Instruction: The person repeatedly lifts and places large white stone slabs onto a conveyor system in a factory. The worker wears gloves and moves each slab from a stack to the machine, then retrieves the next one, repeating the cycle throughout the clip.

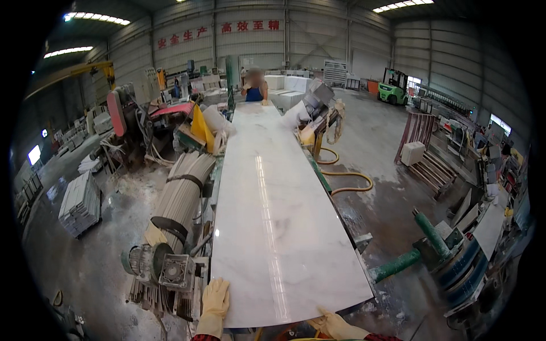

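Observation:
A long polished white marble slab (273, 216) lies flat in front of me and runs away toward the far end of the hall. My left hand (215, 300), in a pale yellow glove, rests flat on the slab's near left corner. My right hand (334, 325), gloved the same, grips the near edge at the right, thumb on top. A person in a blue top (255, 90) stands at the slab's far end with a hand on it.
A motor and conveyor belt assembly (170, 227) runs along the slab's left side. Green machine arms (426, 244) and a yellow hose (347, 176) lie on the wet floor at right. Stacked tiles (81, 203) sit left; a green forklift (393, 86) stands far right.

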Action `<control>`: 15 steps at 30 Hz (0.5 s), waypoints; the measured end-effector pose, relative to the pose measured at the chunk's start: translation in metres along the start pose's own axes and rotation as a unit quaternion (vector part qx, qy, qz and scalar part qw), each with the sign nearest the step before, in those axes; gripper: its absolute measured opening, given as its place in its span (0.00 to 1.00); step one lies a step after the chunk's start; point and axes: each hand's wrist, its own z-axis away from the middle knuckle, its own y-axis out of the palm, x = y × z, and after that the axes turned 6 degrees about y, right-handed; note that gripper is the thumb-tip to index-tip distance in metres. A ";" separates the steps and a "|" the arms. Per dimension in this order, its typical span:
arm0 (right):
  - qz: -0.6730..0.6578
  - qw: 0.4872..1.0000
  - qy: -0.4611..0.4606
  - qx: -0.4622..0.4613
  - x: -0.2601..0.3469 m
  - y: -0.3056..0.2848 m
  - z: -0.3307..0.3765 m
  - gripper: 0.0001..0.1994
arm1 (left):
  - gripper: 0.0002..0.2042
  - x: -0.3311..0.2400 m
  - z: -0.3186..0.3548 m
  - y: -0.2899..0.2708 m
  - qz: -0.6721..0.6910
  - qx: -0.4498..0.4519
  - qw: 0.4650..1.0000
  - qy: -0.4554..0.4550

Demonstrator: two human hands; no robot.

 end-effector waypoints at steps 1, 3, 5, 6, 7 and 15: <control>-0.133 0.984 0.084 -0.082 0.007 0.007 -0.004 0.25 | 0.18 0.000 0.001 0.000 0.026 0.014 1.000 -0.009; -0.330 0.921 0.149 -0.147 0.017 0.023 -0.005 0.12 | 0.18 0.001 0.002 -0.001 0.017 0.028 0.999 -0.008; -0.313 0.914 0.139 -0.216 0.026 0.034 -0.008 0.12 | 0.18 0.003 0.001 -0.002 0.022 0.033 0.999 -0.006; -0.320 0.906 0.140 -0.238 0.025 0.040 -0.002 0.12 | 0.18 0.005 0.002 -0.005 0.028 0.042 0.999 -0.005; -0.315 0.905 0.148 -0.243 0.025 0.042 0.001 0.12 | 0.19 0.005 0.002 -0.005 0.036 0.052 0.998 -0.005; -0.292 0.920 0.220 -0.145 0.011 0.028 0.065 0.22 | 0.24 -0.024 0.045 -0.026 0.048 0.062 0.997 -0.013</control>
